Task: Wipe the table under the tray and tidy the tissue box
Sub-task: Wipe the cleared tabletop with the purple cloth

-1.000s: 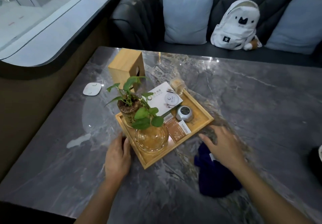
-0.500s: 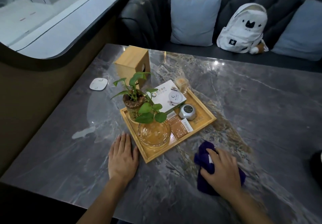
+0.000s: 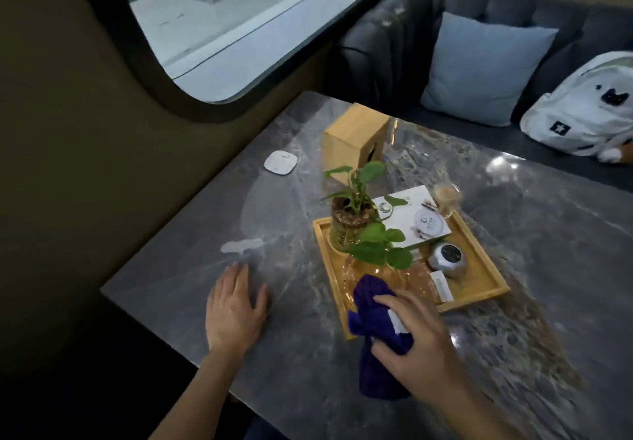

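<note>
Your left hand (image 3: 236,309) lies flat on the grey marble table (image 3: 548,268), palm down, fingers spread and extended toward 12 o'clock. It holds nothing. Its fingertips sit just short of a pale smear (image 3: 241,245) on the surface. Farther out at 12 o'clock from that hand, a small white square pad (image 3: 280,162) rests near the table's wall-side edge.

At 2 o'clock from your left hand stands the wooden tissue box (image 3: 352,139), upright on the table, just beyond the far corner of the wooden tray (image 3: 479,289). No tissue is visible from this angle.

The tray rests on the table at 3 o'clock from your left hand. It carries a potted plant (image 3: 356,213) in a glass vessel at its far left corner, a round amber glass bowl (image 3: 414,278) at its near side, a white card (image 3: 414,217), a small glass jar (image 3: 447,196) at the far corner, a round silver device (image 3: 447,258) and a small white packet (image 3: 442,285).

Your right hand (image 3: 414,347) is closed around a dark purple cloth (image 3: 373,306), fingers curled over the bunched fabric, a white tag showing between them. The cloth covers the tray's near left corner; whether it touches the tray cannot be told. Its lower end hangs toward 6 o'clock over the table.
</note>
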Demonstrator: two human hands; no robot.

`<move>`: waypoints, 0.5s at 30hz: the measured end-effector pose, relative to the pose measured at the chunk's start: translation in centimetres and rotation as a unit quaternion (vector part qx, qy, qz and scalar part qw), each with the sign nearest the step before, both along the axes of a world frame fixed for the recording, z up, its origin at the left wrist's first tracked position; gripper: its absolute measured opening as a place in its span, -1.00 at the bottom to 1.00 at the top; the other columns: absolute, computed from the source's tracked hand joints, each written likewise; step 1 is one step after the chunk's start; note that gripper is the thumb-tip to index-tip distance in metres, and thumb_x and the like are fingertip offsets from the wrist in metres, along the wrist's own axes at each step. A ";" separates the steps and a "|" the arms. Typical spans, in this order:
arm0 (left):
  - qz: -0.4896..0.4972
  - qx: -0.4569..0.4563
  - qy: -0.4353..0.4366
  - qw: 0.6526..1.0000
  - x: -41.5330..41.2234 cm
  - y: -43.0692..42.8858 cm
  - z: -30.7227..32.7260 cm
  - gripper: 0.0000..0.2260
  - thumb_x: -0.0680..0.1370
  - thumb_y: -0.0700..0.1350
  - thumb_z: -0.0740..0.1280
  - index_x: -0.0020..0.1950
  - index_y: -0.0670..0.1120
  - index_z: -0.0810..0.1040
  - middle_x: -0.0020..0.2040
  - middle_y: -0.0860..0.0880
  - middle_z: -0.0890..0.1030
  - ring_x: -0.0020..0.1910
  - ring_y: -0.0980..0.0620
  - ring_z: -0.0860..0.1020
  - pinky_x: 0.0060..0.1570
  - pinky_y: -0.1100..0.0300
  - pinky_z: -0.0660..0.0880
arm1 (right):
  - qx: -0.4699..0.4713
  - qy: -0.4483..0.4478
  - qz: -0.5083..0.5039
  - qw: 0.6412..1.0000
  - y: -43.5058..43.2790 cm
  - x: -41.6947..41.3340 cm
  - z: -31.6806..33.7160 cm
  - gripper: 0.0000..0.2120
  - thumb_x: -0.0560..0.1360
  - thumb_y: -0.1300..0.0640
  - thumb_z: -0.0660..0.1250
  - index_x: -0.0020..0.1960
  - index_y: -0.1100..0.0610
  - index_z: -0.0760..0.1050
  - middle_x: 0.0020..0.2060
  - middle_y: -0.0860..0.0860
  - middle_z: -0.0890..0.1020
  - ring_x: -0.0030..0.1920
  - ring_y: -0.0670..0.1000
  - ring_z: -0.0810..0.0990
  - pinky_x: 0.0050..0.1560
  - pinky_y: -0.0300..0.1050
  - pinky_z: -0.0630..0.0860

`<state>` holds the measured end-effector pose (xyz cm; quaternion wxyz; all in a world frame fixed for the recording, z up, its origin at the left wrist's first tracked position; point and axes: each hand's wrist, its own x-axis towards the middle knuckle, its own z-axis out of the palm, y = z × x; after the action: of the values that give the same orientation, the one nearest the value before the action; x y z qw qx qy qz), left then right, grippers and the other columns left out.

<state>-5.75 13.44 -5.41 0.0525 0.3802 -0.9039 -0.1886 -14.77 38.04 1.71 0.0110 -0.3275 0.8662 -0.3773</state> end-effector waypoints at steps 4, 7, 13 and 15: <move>0.082 -0.001 -0.011 0.997 2.1 -3.6 -0.6 -0.45 0.54 0.10 0.18 0.45 -0.15 0.21 0.48 -0.15 0.26 0.46 -0.13 0.20 0.43 -0.04 0.14 | -0.039 0.007 0.080 0.996 -5.8 -0.2 1.3 -0.57 0.20 0.04 0.31 0.04 0.16 0.56 -0.02 0.09 0.60 -0.02 0.08 0.55 0.03 -0.03 0.49; 0.122 0.000 -0.026 0.992 3.4 -5.9 -1.3 -0.39 0.54 0.18 0.09 0.49 -0.12 0.09 0.53 -0.09 0.15 0.51 -0.04 0.06 0.48 0.03 0.01 | -0.044 0.024 0.142 0.989 -10.2 -1.0 1.4 -0.59 0.20 0.08 0.34 0.01 0.21 0.56 -0.06 0.12 0.60 -0.03 -0.01 0.47 0.03 -0.12 0.40; 0.116 -0.041 -0.057 0.991 3.8 -6.6 -2.4 -0.35 0.53 0.26 -0.08 0.51 -0.09 -0.02 0.55 -0.04 0.07 0.52 0.02 0.00 0.49 0.09 -0.11 | -0.023 0.013 0.186 0.982 -17.6 -4.8 0.3 -0.59 0.15 0.17 0.40 -0.01 0.23 0.56 -0.09 0.17 0.62 -0.08 0.20 0.58 -0.02 0.08 0.47; 0.118 -0.051 -0.058 0.990 3.7 -6.7 -2.6 -0.35 0.52 0.27 -0.09 0.51 -0.08 -0.01 0.55 -0.03 0.09 0.52 0.03 0.01 0.48 0.09 -0.11 | -0.013 0.020 0.199 0.980 -19.8 -6.8 -0.3 -0.61 0.14 0.19 0.40 -0.03 0.22 0.57 -0.09 0.15 0.63 -0.05 0.20 0.58 -0.01 0.11 0.45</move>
<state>-2.00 6.75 -8.03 0.0408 0.4910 -0.8629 -0.1124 -21.52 18.20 1.42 0.0644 -0.5005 0.7791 -0.3719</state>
